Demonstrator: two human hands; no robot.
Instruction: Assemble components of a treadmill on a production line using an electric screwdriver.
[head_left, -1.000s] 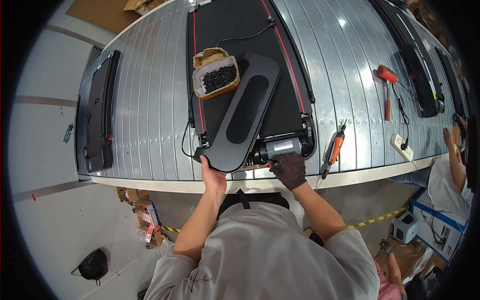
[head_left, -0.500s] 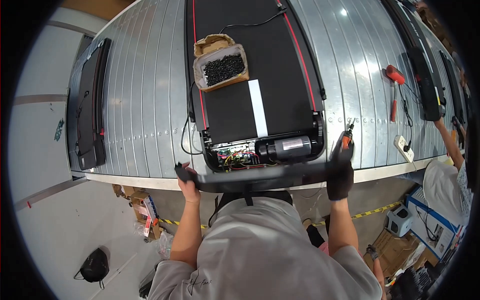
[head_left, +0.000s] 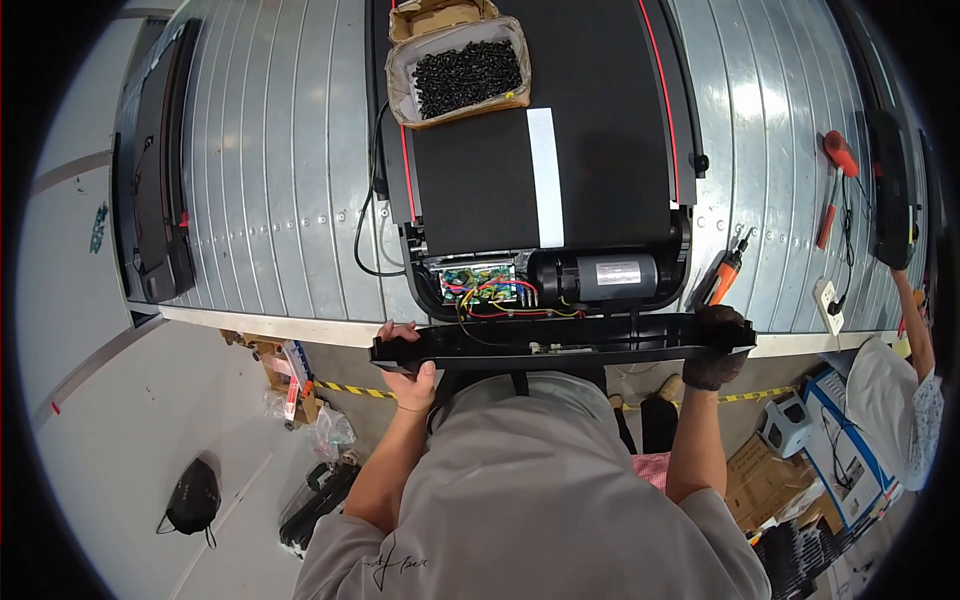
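The long black cover (head_left: 560,345) was held level at the near edge of the ribbed metal surface (head_left: 280,200), just in front of the treadmill (head_left: 540,150), with the left hand (head_left: 405,360) closed on its left end and the gloved right hand (head_left: 718,345) closed on its right end. The motor (head_left: 598,275) and wired circuit board (head_left: 475,282) were left exposed, so the cover was judged not yet seated. A box of black screws (head_left: 462,72) was set on the belt and an orange screwdriver (head_left: 722,278) lay beside the motor end, both untouched.

Left hand (head_left: 408,368) and gloved right hand (head_left: 718,350) gripping ends of long black cover (head_left: 565,340), open treadmill (head_left: 545,180) with motor (head_left: 598,275) on ribbed metal worktop (head_left: 280,180), box of black screws (head_left: 462,70)
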